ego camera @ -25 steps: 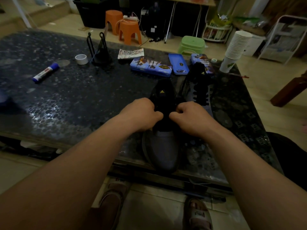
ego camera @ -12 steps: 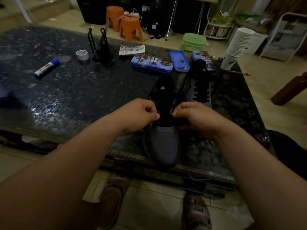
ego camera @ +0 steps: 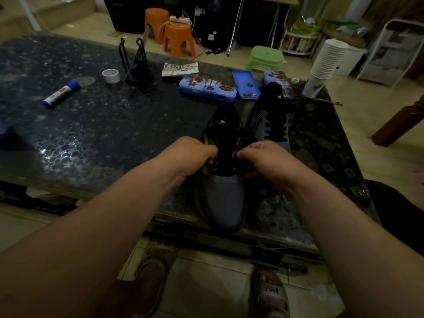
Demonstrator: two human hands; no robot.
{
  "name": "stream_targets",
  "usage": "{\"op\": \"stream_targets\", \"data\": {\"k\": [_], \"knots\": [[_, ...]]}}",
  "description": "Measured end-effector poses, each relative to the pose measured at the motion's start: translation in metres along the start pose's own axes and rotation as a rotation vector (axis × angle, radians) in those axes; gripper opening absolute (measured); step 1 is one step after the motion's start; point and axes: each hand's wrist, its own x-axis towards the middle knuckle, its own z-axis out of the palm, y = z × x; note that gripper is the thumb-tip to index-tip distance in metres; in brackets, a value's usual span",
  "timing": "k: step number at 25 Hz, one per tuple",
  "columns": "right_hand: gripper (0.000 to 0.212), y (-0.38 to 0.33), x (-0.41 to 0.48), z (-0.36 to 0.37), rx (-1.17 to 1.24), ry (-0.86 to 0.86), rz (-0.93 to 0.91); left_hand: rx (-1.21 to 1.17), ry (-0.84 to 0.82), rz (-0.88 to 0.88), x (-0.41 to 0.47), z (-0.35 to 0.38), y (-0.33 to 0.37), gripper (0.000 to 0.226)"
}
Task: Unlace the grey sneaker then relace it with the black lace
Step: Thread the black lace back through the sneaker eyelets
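Grey mesh sneaker [ego camera: 220, 198] sat at the near edge of the dark pebbled table [ego camera: 91, 134], toe toward you. Your left hand [ego camera: 190, 154] and right hand [ego camera: 263, 159] each pinched the black lace [ego camera: 223, 172] at the lowest eyelets. Upper rows looked bare, so relacing was likely barely begun.

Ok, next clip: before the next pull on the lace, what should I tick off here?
1. Grey sneaker lies flat on the table, toe toward the person: ok.
2. Sneaker well back from the table's near edge: not ok, the toe sits right at it.
3. Left hand pinches the black lace at the eyelets: ok.
4. Right hand pinches it on the other side: ok.
5. Number of eyelets threaded: cannot tell, too dark.
6. Second sneaker, laced, out of the way beyond the right hand: ok.
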Motion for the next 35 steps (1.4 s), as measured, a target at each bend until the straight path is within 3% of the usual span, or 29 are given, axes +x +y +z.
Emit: {"op": "stream_targets", "data": {"k": [4, 9, 13, 19, 23, 30, 35], "knots": [[0.041, -0.002, -0.003, 0.003, -0.107, 0.013, -0.058, 0.023, 0.025, 0.059, -0.001, 0.002, -0.003, 0.022], [0.015, -0.008, -0.009, 0.001, -0.352, 0.163, -0.259, 0.268, 0.082, 0.223, -0.005, -0.004, -0.003, 0.018], [0.02, -0.009, -0.01, 0.007, -0.479, 0.277, -0.381, 0.426, 0.193, 0.408, 0.0, 0.0, -0.006, 0.023], [0.018, -0.009, -0.006, -0.001, -0.267, 0.111, -0.365, 0.459, 0.164, 0.561, 0.0, -0.007, -0.009, 0.015], [0.022, -0.011, -0.006, -0.004, -0.145, 0.045, -0.248, 0.395, 0.101, 0.502, 0.002, -0.011, -0.004, 0.024], [0.004, -0.007, -0.004, 0.001, -0.006, 0.179, -0.17, 0.237, 0.126, 0.438, 0.013, -0.014, -0.006, 0.009], [0.011, -0.008, -0.003, 0.006, 0.086, 0.283, -0.199, 0.118, 0.131, 0.459, 0.016, -0.009, -0.007, 0.012]]}}
